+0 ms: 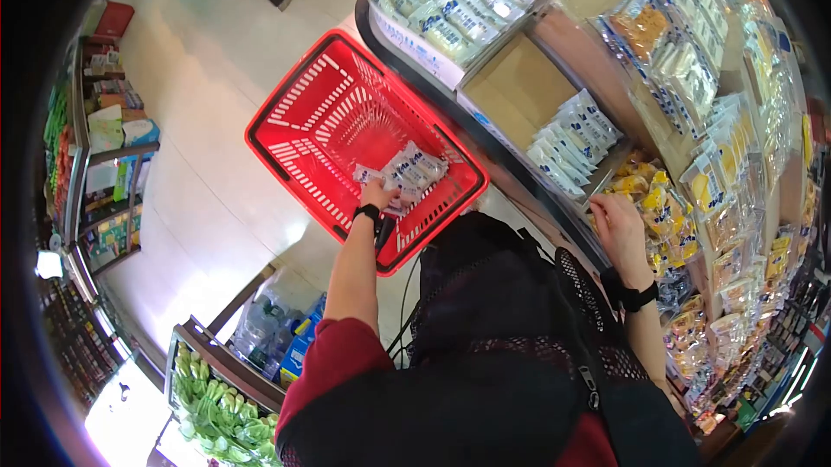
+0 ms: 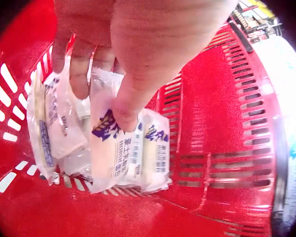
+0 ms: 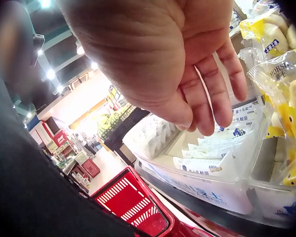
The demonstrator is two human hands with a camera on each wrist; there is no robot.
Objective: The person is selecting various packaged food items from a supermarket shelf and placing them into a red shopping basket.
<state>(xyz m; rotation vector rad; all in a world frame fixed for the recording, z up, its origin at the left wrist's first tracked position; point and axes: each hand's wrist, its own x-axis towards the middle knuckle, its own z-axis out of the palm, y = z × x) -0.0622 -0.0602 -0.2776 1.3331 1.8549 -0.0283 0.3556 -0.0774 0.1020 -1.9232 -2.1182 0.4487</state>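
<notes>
Inside the red basket (image 1: 288, 174), the left hand (image 1: 378, 197) is at several small white packets (image 1: 417, 169). The left wrist view shows the thumb of this hand (image 2: 158, 39) pressed on the front of one packet (image 2: 111, 155), with other fingers curled behind and among the packets. Over the edge of a shelf bin, the right hand (image 1: 621, 238) holds nothing. Its fingers are loosely bent in the right wrist view, where the hand (image 3: 158, 54) hangs above similar white packets (image 3: 207, 153). Those bin packets (image 1: 576, 142) lie at one end of a partly bare tray.
Yellow-wrapped packages (image 1: 662, 207) lie beside the right hand. Another bin of white packets (image 1: 467, 12) is beyond the basket, at the top. A black bag (image 1: 485, 285) hangs before the body. Green vegetables (image 1: 216, 406) and bottles (image 1: 260, 324) are at lower left.
</notes>
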